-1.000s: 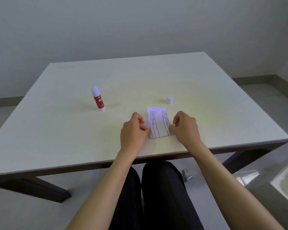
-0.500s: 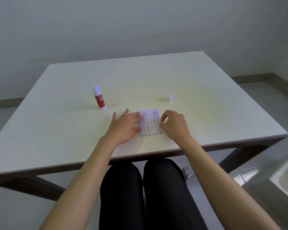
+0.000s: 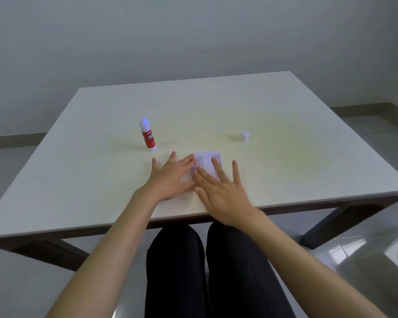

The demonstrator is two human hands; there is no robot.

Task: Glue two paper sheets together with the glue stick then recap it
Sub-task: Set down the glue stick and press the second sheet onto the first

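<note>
Lots of bare table [image 3: 285,125] all around. Only a glue stick [image 3: 147,134] standing far left and a small cap [image 3: 244,136] far right, well apart, with wide room between.

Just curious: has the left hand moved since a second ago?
Yes. The left hand opened flat and slid toward the glue stick, pressing the paper.

Bare forearms [image 3: 115,253], black trousers [image 3: 207,271]
</note>
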